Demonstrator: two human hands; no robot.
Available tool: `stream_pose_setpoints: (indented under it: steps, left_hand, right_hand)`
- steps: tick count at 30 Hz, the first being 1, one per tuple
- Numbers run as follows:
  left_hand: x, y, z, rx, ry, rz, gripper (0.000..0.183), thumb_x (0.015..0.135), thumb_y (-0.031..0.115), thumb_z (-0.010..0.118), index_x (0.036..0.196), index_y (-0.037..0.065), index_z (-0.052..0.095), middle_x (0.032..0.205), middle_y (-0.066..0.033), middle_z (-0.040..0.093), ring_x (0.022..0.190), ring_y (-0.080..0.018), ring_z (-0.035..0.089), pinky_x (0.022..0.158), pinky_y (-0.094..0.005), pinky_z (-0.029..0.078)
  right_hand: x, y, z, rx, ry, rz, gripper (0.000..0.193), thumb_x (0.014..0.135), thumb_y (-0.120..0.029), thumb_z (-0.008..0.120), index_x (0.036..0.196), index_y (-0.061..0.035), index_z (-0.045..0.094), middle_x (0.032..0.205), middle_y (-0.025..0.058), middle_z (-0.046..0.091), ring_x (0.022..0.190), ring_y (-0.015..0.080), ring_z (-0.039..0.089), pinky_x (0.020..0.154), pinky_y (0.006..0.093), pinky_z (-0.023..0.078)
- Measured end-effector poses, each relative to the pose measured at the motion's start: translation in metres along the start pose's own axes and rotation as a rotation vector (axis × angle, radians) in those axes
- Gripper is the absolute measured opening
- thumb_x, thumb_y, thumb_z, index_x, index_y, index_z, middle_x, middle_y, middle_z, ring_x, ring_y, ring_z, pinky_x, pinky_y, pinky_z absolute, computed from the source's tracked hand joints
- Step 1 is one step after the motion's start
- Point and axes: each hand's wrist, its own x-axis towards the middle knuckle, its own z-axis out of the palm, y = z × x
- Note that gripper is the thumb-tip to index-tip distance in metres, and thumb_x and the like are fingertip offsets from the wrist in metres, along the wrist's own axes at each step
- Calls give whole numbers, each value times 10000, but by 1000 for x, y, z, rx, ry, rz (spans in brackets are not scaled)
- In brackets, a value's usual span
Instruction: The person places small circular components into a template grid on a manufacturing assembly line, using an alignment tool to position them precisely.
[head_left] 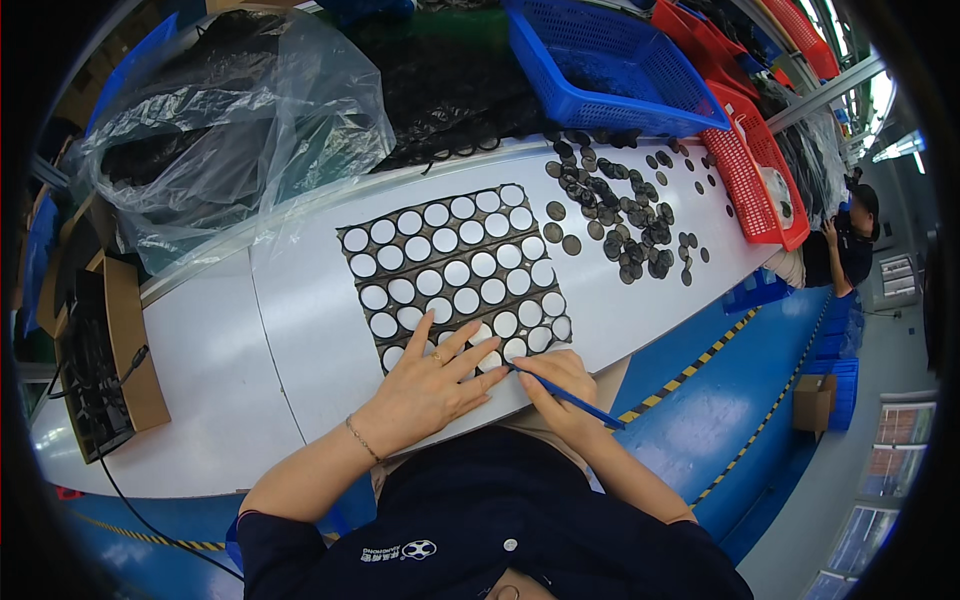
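Note:
A dark sheet (455, 270) full of round punched holes lies flat on the white table (300, 330). My left hand (430, 385) presses flat on the sheet's near edge, fingers spread. Beside it, my right hand (560, 385) grips a thin blue tool (565, 395) like a pen, its tip touching the sheet's near right corner. A scatter of dark round discs (620, 215) lies on the table beyond the sheet to the right.
A blue basket (600, 60) and red baskets (750, 170) stand at the far right edge. A clear plastic bag (230, 120) with dark material sits at the far left. An open cardboard box (105, 360) is at left. Another person (850, 240) stands at right.

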Motion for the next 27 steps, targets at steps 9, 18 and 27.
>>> stream_pose_setpoints:
  steps: [9,18,27]
  left_hand:
    - [1,2,-1,-9,-17,4,340,891,346,637,1218,254,627,1358,-1,530,1350,-230,399,1124,-601,213]
    - [0,4,3,-14,3,51,365,877,315,661,1213,178,619,1327,-14,552,1312,-222,445,1094,-611,268]
    - [3,0,3,-7,40,3,408,900,342,627,1212,78,629,1316,-17,561,1301,-218,446,1103,-595,257]
  right_hand:
    - [5,-4,5,-444,-9,-360,333,787,-92,700,1116,-55,667,1126,104,655,1110,280,582,933,405,392]
    - [28,9,-22,-99,284,-1,224,880,-77,635,1092,-16,677,1084,138,671,1073,285,598,959,361,392]
    - [24,6,8,-40,14,-10,206,875,-129,655,1061,-59,706,1026,94,701,1071,241,608,962,360,387]
